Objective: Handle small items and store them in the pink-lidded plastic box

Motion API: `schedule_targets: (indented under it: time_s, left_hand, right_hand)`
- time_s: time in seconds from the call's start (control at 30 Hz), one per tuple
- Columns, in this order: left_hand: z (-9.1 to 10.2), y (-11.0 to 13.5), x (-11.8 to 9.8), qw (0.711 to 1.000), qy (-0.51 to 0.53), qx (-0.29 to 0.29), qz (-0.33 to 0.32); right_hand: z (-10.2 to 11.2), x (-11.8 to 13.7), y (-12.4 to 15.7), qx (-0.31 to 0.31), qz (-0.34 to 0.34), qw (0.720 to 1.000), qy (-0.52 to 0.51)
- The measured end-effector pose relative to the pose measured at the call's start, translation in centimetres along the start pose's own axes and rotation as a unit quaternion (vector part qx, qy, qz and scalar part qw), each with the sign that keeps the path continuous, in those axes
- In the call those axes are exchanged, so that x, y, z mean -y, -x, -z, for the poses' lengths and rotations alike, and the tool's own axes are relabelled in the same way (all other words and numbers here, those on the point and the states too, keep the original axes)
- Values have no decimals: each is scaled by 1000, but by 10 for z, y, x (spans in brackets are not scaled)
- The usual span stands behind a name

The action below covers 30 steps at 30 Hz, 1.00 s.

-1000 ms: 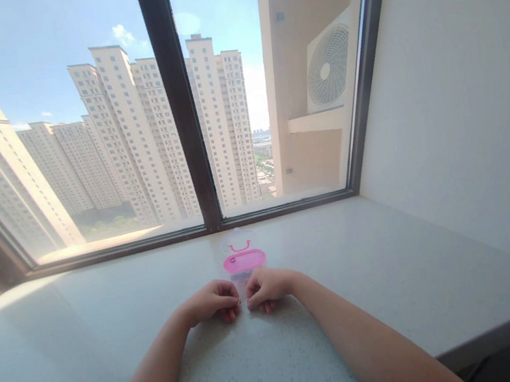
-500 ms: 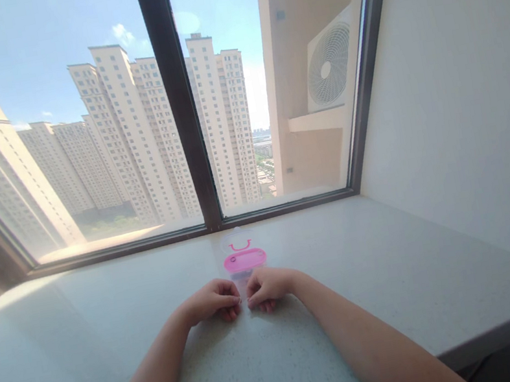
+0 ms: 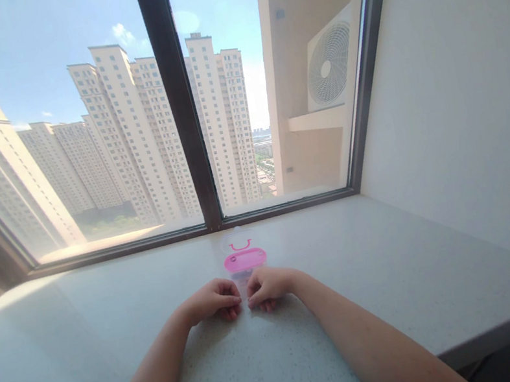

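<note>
My left hand (image 3: 217, 299) is closed in a pinch just above the pale speckled sill, thumb against the fingers. Close beside it, across a narrow gap, my right hand (image 3: 266, 286) is pinched too. Whatever the fingertips hold, if anything, is too small to make out. Right behind both hands stands a small plastic box with a pink oval top (image 3: 246, 260); its clear lower body is partly hidden by my hands. A clear lid with a pink handle (image 3: 240, 245) is raised at the box's far side. A small dark ring shape lies at the pink top's left end.
The speckled stone sill (image 3: 110, 322) runs up to a dark-framed window (image 3: 203, 160). A white wall (image 3: 459, 115) bounds it on the right. The sill's front edge (image 3: 506, 326) shows at lower right. Tall buildings and an air-conditioner unit are outside.
Both hands stay almost still, pinched in the same place. The box and its raised lid have not moved.
</note>
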State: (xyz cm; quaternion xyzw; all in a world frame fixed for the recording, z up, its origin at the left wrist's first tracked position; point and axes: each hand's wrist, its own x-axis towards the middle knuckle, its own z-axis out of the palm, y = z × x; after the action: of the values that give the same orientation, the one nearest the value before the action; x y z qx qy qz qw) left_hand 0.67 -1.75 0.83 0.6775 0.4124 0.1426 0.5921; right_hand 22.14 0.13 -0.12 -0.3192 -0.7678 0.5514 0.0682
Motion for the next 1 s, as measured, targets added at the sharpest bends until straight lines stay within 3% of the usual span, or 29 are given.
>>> schedule_targets:
  time_s: [1.0]
  left_hand:
    - [0,-1,1,1000,-4,-1,3]
  right_hand:
    - [-1,2,1,-2,-8,1000,6]
